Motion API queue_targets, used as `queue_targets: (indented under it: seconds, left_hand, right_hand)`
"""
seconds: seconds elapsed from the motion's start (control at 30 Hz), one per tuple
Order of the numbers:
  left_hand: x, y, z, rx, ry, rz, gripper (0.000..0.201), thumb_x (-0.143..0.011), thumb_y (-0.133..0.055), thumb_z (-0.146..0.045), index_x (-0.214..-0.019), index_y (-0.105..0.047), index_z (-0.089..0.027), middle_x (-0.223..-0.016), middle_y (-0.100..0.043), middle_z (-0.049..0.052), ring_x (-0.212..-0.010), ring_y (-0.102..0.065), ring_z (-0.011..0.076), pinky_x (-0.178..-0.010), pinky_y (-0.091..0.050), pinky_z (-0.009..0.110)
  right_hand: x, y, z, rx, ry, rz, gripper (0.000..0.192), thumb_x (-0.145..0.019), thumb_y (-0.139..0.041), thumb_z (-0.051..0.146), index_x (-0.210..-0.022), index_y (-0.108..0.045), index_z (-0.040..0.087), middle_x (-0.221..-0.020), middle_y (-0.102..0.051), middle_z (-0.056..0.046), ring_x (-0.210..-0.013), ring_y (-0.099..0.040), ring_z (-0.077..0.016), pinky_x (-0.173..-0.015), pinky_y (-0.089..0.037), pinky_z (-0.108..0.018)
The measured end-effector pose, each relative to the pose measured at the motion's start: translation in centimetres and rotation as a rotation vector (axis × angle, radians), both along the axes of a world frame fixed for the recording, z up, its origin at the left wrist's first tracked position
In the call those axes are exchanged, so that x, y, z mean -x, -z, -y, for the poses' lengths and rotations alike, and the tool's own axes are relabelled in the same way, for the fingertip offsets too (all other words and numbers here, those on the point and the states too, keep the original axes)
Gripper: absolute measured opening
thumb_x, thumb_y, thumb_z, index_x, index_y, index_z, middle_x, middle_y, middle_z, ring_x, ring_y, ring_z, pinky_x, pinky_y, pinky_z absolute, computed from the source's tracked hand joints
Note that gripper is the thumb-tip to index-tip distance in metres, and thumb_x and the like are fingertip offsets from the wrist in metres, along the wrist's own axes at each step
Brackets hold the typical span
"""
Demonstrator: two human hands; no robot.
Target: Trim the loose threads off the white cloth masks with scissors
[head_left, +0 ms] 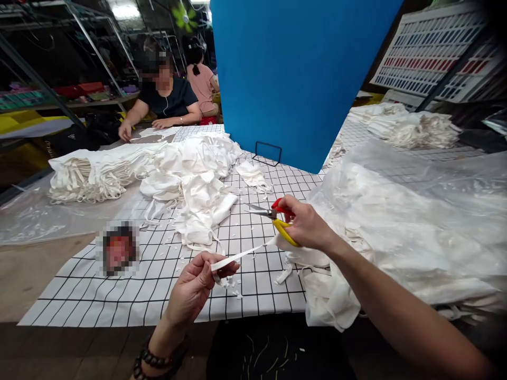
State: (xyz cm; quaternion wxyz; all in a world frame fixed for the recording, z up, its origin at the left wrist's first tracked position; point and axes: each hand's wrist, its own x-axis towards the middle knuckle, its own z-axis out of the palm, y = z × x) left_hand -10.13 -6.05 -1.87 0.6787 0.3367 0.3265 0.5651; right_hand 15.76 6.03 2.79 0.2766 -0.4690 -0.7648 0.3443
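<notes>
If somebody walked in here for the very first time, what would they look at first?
Probably the big flat bright-blue panel, standing at the back of the white cloth with black grid lines. Next, the metal scissors with red and yellow handles in the right hand, near the middle. Lower down, the left hand pinches a thin white fabric strip.

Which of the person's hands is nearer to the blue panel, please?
Right: the right hand, holding scissors, is in front of the blue panel; the left hand, pinching a white strap, is farther from it, off to the left.
</notes>
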Motion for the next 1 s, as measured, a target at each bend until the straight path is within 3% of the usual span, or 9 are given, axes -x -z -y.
queue_targets:
  seconds: [0.07, 0.17, 0.27, 0.4, 0.57, 0.7, 0.83, 1.0]
  left_hand:
    - [-0.1, -0.2, 0.1, -0.020, 0.012, 0.008, 0.011, -0.087, -0.065, -0.027, -0.085, -0.065, -0.017, -0.098, -0.074, 0.005, -0.097, -0.071, 0.0271, -0.093, -0.050, 0.040]
    - [-0.1, -0.5, 0.3, -0.057, 0.034, 0.019, 0.011, -0.089, -0.063, -0.027, -0.086, -0.065, -0.017, -0.097, -0.073, 0.005, -0.097, -0.071, 0.0275, -0.092, -0.050, 0.038]
    - [0.2, -0.7, 0.5, -0.076, 0.054, 0.007, 0.011, -0.089, -0.062, -0.027, -0.086, -0.065, -0.016, -0.097, -0.072, 0.005, -0.098, -0.070, 0.0271, -0.091, -0.050, 0.035]
    - [0.5, -0.9, 0.4, -0.069, 0.050, 0.003, 0.012, -0.089, -0.062, -0.026, -0.084, -0.065, -0.016, -0.095, -0.072, 0.005, -0.097, -0.070, 0.0257, -0.088, -0.051, 0.032]
    - [0.6, -0.9, -0.5, -0.070, 0.018, 0.044, 0.010, -0.088, -0.063, -0.026, -0.084, -0.065, -0.016, -0.093, -0.073, 0.005, -0.094, -0.071, 0.0253, -0.089, -0.052, 0.034]
    - [1.5, -1.2, -1.4, -0.106, -0.054, 0.075, 0.006, -0.084, -0.067, -0.023, -0.084, -0.065, -0.017, -0.090, -0.074, 0.005, -0.090, -0.072, 0.0227, -0.090, -0.053, 0.037]
    - [3.0, -2.3, -2.7, -0.158, -0.157, 0.031, 0.011, -0.081, -0.072, -0.026, -0.083, -0.065, -0.017, -0.085, -0.075, 0.006, -0.087, -0.072, 0.0225, -0.089, -0.054, 0.037]
    - [4.5, -4.3, -3.3, -0.261, -0.330, -0.066, 0.017, -0.079, -0.073, -0.031, -0.086, -0.068, -0.017, -0.087, -0.076, 0.007, -0.087, -0.073, 0.0241, -0.088, -0.054, 0.037]
  right_hand:
    - [0.2, -0.2, -2.2, 0.310, -0.197, 0.063, 0.028, -0.073, -0.066, 0.024, -0.096, -0.050, 0.022, -0.107, -0.063, -0.005, -0.088, -0.058, -0.0167, -0.066, -0.044, -0.026]
    - [0.6, 0.7, -4.7, 0.650, -0.461, 0.161, 0.032, -0.062, -0.077, 0.023, -0.083, -0.053, 0.020, -0.096, -0.068, -0.005, -0.084, -0.064, -0.0182, -0.064, -0.048, -0.025]
    - [0.7, 1.7, -5.9, 0.836, -0.607, 0.228, 0.035, -0.054, -0.083, 0.028, -0.074, -0.056, 0.018, -0.076, -0.068, 0.000, -0.064, -0.063, -0.0157, -0.054, -0.049, -0.025]
    - [-0.3, 1.5, -6.6, 0.946, -0.703, 0.210, 0.036, -0.057, -0.083, 0.035, -0.078, -0.060, 0.016, -0.073, -0.065, 0.001, -0.059, -0.061, -0.0140, -0.054, -0.051, -0.026]
    - [-2.4, 0.0, -7.2, 0.844, -0.670, 0.043, 0.039, -0.059, -0.083, 0.029, -0.084, -0.057, 0.017, -0.081, -0.061, 0.004, -0.072, -0.059, -0.0103, -0.067, -0.050, -0.022]
    - [-2.9, -0.2, -7.2, 0.767, -0.642, 0.027, 0.044, -0.049, -0.086, 0.020, -0.078, -0.054, 0.017, -0.075, -0.059, 0.005, -0.070, -0.057, -0.0105, -0.062, -0.048, -0.022]
    - [-1.4, -0.9, -7.9, 0.590, -0.516, -0.015, 0.039, -0.056, -0.083, 0.022, -0.078, -0.050, 0.019, -0.074, -0.062, 0.003, -0.067, -0.058, -0.0128, -0.058, -0.047, -0.024]
    - [2.4, -4.3, -9.6, 0.222, -0.279, -0.217, 0.039, -0.065, -0.077, 0.024, -0.083, -0.043, 0.023, -0.077, -0.059, 0.003, -0.073, -0.057, -0.0153, -0.061, -0.044, -0.026]
